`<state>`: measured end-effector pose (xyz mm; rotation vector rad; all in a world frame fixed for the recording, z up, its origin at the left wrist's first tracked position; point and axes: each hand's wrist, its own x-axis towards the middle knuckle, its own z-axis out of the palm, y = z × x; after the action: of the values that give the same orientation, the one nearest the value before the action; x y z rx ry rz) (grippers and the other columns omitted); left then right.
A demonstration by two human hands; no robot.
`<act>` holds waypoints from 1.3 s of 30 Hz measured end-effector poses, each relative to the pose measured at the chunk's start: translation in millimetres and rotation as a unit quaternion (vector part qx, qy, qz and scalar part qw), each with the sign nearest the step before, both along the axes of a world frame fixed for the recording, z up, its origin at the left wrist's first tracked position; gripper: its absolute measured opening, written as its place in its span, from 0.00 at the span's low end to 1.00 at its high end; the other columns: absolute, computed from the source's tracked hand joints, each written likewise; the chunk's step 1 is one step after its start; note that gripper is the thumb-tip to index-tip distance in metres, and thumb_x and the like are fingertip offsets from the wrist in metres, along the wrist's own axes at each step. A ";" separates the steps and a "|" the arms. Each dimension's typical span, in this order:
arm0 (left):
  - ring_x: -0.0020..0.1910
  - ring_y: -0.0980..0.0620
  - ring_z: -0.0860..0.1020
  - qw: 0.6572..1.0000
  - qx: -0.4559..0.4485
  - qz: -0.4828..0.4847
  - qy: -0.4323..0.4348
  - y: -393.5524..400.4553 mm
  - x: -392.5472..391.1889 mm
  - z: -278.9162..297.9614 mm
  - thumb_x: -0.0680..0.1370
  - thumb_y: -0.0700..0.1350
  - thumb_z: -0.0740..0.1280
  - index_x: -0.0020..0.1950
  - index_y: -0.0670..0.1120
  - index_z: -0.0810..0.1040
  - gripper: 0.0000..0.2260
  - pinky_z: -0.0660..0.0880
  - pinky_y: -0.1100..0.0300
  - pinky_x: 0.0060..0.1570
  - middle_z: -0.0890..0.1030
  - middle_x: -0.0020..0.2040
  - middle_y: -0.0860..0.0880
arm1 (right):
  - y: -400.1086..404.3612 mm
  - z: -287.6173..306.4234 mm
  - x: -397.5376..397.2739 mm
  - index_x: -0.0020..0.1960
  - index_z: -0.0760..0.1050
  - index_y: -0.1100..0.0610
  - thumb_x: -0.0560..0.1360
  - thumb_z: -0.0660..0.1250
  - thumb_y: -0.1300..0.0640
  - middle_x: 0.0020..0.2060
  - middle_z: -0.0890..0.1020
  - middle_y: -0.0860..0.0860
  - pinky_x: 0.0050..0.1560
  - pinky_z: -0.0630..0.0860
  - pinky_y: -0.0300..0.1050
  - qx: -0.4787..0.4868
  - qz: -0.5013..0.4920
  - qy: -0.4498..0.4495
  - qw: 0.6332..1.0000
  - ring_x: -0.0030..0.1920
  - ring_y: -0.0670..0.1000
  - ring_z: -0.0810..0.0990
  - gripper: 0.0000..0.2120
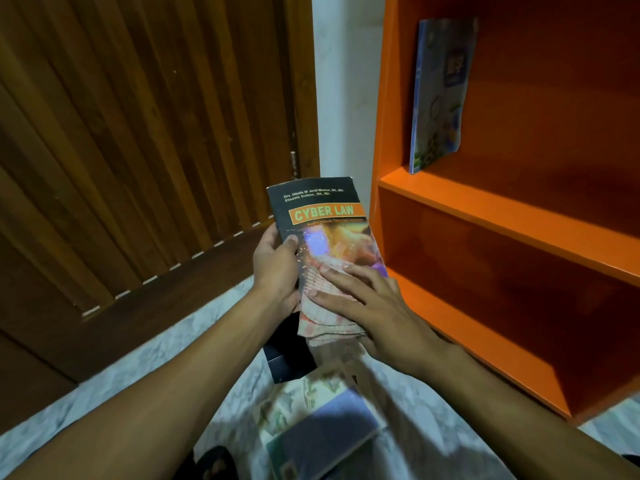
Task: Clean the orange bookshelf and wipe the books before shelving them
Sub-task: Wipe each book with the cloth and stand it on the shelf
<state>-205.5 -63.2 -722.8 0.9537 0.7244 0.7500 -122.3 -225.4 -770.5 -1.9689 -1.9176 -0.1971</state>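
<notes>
Black-covered book point(322, 216) sits at centre frame, raised off the floor so its cover faces up for wiping. Left hand point(277, 268) at 9 o'clock of it grips the spine edge, thumb curled on the cover, steadying it. Right hand point(370, 303) at 5 o'clock lies flat, fingers straight, pressing a cloth point(327, 317) onto the lower cover. Orange bookshelf point(485, 209) stands at 3 o'clock, close for shelving; one book point(440, 95) already leans upright at its left wall, 1 o'clock. More books point(322, 420) wait on the floor at 6 o'clock, probably unwiped.
</notes>
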 end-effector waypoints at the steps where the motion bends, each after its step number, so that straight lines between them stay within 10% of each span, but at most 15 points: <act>1: 0.50 0.42 0.85 1.000 0.003 0.002 0.006 1.3 -1.4 0.6 0.85 0.38 0.58 0.67 0.49 0.76 0.14 0.83 0.42 0.49 0.85 0.55 0.43 | -1.0 0.2 1.7 0.75 0.66 0.44 0.70 0.55 0.62 0.77 0.63 0.46 0.66 0.60 0.51 0.004 0.016 0.011 1.000 0.73 0.55 0.62 0.34; 5: 0.46 0.49 0.86 0.997 0.075 -0.007 0.035 11.5 -8.6 2.5 0.84 0.37 0.59 0.69 0.49 0.75 0.16 0.84 0.50 0.46 0.85 0.53 0.47 | -3.1 2.8 5.7 0.67 0.76 0.48 0.68 0.54 0.67 0.60 0.80 0.40 0.58 0.72 0.35 0.077 0.001 0.315 0.946 0.60 0.40 0.78 0.31; 8: 0.49 0.51 0.86 0.987 0.137 -0.053 0.062 14.9 -15.7 8.2 0.85 0.39 0.58 0.72 0.51 0.73 0.17 0.83 0.53 0.43 0.84 0.57 0.48 | 4.9 14.4 11.7 0.66 0.75 0.41 0.77 0.59 0.71 0.50 0.83 0.44 0.28 0.71 0.39 0.165 -0.102 0.659 0.727 0.30 0.48 0.73 0.29; 11: 0.48 0.57 0.85 0.972 0.194 -0.095 0.091 12.3 -21.6 12.2 0.85 0.41 0.58 0.74 0.53 0.69 0.18 0.83 0.56 0.42 0.83 0.55 0.54 | 4.5 35.1 30.1 0.66 0.75 0.49 0.78 0.59 0.71 0.44 0.83 0.55 0.29 0.74 0.43 0.273 -0.195 0.730 0.595 0.31 0.51 0.77 0.24; 18: 0.47 0.61 0.84 0.954 0.238 -0.173 0.062 -13.8 -19.1 8.7 0.85 0.39 0.58 0.76 0.51 0.66 0.20 0.81 0.64 0.39 0.85 0.46 0.61 | -3.7 66.8 63.9 0.76 0.63 0.49 0.81 0.58 0.67 0.67 0.74 0.52 0.46 0.79 0.37 0.374 -0.253 0.424 0.785 0.53 0.45 0.79 0.27; 20: 0.48 0.57 0.85 0.953 0.234 -0.191 0.036 -23.1 -13.4 5.8 0.84 0.37 0.58 0.75 0.49 0.67 0.20 0.82 0.62 0.43 0.86 0.46 0.59 | 3.9 57.4 61.1 0.79 0.58 0.51 0.79 0.56 0.71 0.78 0.60 0.52 0.77 0.57 0.49 0.271 -0.268 0.302 0.874 0.76 0.48 0.61 0.31; 21: 0.48 0.55 0.85 0.954 0.225 -0.195 0.023 -27.2 -10.6 5.2 0.84 0.36 0.58 0.75 0.50 0.68 0.20 0.82 0.61 0.44 0.87 0.47 0.56 | 8.1 50.4 56.3 0.79 0.56 0.50 0.78 0.56 0.72 0.80 0.53 0.50 0.77 0.42 0.54 0.213 -0.279 0.267 0.897 0.80 0.50 0.49 0.34; 23: 0.48 0.53 0.85 0.962 0.194 -0.193 0.004 -31.6 -4.8 4.5 0.84 0.35 0.58 0.73 0.51 0.69 0.20 0.83 0.57 0.47 0.87 0.49 0.53 | 14.6 34.7 42.1 0.80 0.51 0.46 0.75 0.56 0.74 0.80 0.46 0.47 0.73 0.34 0.54 0.147 -0.275 0.255 0.915 0.79 0.48 0.40 0.40; 27: 0.55 0.46 0.84 0.977 0.148 -0.153 0.001 -25.4 1.1 8.5 0.84 0.38 0.58 0.69 0.54 0.74 0.18 0.80 0.44 0.57 0.84 0.59 0.45 | 15.8 5.5 18.4 0.81 0.48 0.51 0.74 0.58 0.75 0.80 0.50 0.50 0.79 0.52 0.53 0.091 -0.200 0.290 0.932 0.80 0.50 0.48 0.42; 35: 0.58 0.41 0.82 0.999 0.009 -0.005 -0.035 11.6 -4.1 8.4 0.85 0.39 0.56 0.62 0.52 0.79 0.15 0.77 0.35 0.58 0.83 0.60 0.43 | 2.2 -17.6 -11.6 0.81 0.52 0.52 0.74 0.57 0.76 0.79 0.57 0.49 0.76 0.55 0.37 -0.012 -0.091 0.269 0.959 0.77 0.44 0.55 0.40; 39: 0.55 0.48 0.84 0.995 0.085 0.045 0.009 32.7 -12.7 12.8 0.85 0.42 0.58 0.64 0.54 0.78 0.13 0.81 0.42 0.56 0.83 0.58 0.48 | -2.3 -14.2 -15.3 0.77 0.62 0.54 0.76 0.58 0.73 0.68 0.73 0.46 0.53 0.67 0.21 -0.072 -0.051 0.364 0.927 0.58 0.36 0.76 0.32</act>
<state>-218.2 -30.6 -710.0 1.0881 0.7320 0.8937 -137.6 -227.7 -784.7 -1.8553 -1.3652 0.5889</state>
